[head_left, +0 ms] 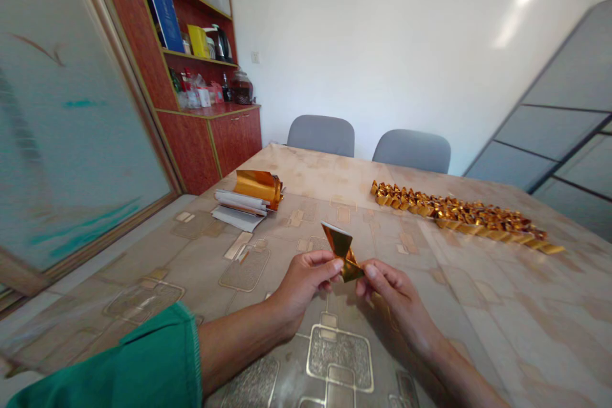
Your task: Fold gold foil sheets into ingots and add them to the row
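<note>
A partly folded sheet of gold foil paper (340, 242) is held up above the middle of the table, with angled creases and a pale edge at its top. My left hand (308, 280) pinches it at its left side between thumb and fingers. With thumb and forefinger, my right hand (389, 287) grips the lower right corner. Ahead to the left lies a stack of gold foil sheets (258, 186), curled, with white-backed sheets (239, 209) beside it. Rows of folded gold paper pieces (454, 210) stand at the right.
A patterned cloth covers the table (329, 357). Two grey chairs (321, 134) stand at its far edge, against the white wall. A red-brown cabinet (205, 140) with bottles and boxes is at the back left, near a glass sliding door (71, 127).
</note>
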Motion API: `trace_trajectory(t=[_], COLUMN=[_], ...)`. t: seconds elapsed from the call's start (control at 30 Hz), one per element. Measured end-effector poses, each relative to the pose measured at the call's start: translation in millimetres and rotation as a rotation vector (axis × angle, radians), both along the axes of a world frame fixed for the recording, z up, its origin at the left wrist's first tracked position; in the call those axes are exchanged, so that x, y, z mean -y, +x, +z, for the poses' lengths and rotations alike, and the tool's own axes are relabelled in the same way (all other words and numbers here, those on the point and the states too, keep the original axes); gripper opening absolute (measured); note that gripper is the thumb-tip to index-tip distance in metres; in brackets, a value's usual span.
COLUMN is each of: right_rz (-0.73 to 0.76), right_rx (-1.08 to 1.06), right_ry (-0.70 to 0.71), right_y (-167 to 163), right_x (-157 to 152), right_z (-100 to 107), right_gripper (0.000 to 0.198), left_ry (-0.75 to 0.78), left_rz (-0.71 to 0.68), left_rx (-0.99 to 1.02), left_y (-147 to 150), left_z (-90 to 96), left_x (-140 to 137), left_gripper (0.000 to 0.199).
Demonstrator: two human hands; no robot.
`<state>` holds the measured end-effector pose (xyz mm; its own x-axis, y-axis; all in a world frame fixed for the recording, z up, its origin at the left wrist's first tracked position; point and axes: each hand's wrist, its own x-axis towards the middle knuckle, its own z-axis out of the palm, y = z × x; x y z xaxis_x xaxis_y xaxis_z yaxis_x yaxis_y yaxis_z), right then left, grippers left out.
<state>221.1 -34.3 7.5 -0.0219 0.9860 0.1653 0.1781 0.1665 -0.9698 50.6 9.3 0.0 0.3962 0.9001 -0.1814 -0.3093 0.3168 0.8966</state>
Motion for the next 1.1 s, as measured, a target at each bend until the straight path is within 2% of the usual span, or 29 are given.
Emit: trace_trajectory(t=[0.07,0.17,0.27,0.37,0.47,0.57,0.7,0.8,0.87,0.93,1.0,1.03,1.1], right_rz=[-0.046,-0.07,0.066,0.13,0.102,0.101,0.104,0.084,0.065,0.039,0.029,0.031,0.042], right_rx=[0.139,0.387,0.589,0.718,0.807,0.785,0.717,0.652,0.615,0.574,0.514,0.472,0.368], right_ry=[0.115,0.391,0.616,0.693,0.766,0.847,0.827,0.77,0.749,0.722,0.664,0.62,0.525], right_y=[5,13,17,14,6,-2,-2,2,6,8,9,9,10], right_x=[1,1,4,7,9,8,8,8,8,8,7,6,5], right_z=[1,4,7,9,9,11,15,17,16,15,13,12,12], right_gripper=[0.027,0.012,0.021,0.024,0.014,0.012,0.018,0.019,0.015,0.01,0.007,0.007,0.015], left_ry=[-0.038,-0.132,-0.171,-0.171,-0.2,-0.208,-0.164,0.01,0.246,0.51,0.697,0.742,0.723], left_rz=[0.004,-0.003,-0.004,-0.046,-0.108,-0.129,-0.165,-0.205,-0.199,-0.134,-0.061,-0.04,-0.033], left_rx=[0.003,0.021,0.054,0.086,0.109,0.097,0.073,0.009,-0.112,-0.249,-0.316,-0.321,-0.297], left_y=[-1,-3,-5,-5,-3,-1,0,0,-2,-4,-6,-7,-6], left_z=[0.9,2.7,4.8,7.2,8.4,6.3,1.4,2.3,6.0,10.7,14.3,15.2,14.5], left_x=[-1,-1,1,5,8,11,12,11,10,9,9,9,8], left_gripper=[0.029,0.041,0.048,0.044,0.042,0.038,0.03,0.02,0.019,0.019,0.013,0.011,0.012])
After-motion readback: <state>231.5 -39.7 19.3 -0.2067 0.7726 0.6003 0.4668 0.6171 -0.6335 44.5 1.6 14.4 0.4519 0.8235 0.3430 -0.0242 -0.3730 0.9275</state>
